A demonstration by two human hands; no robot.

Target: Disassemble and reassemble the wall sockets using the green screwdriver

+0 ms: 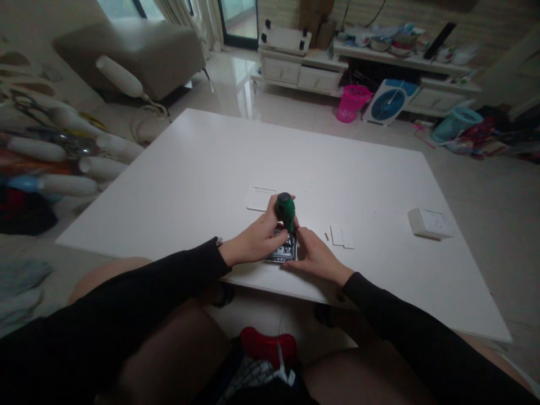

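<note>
My left hand is closed round a screwdriver with a green handle and a dark butt end. The screwdriver stands nearly upright, pointing down at a small rectangular switch or socket module with exposed dark and metallic parts. The tip is hidden. My right hand grips the module's right side between thumb and fingers, close to the screwdriver's shaft. Beyond my left hand lies a thin white rectangular frame. Right of my right hand are flat white pieces and a small dark pin-like piece.
The white table has its near edge just below my hands. A small white box sits at its right side. White cylindrical objects crowd the left. Past the table are a pink basket and a blue-and-white fan.
</note>
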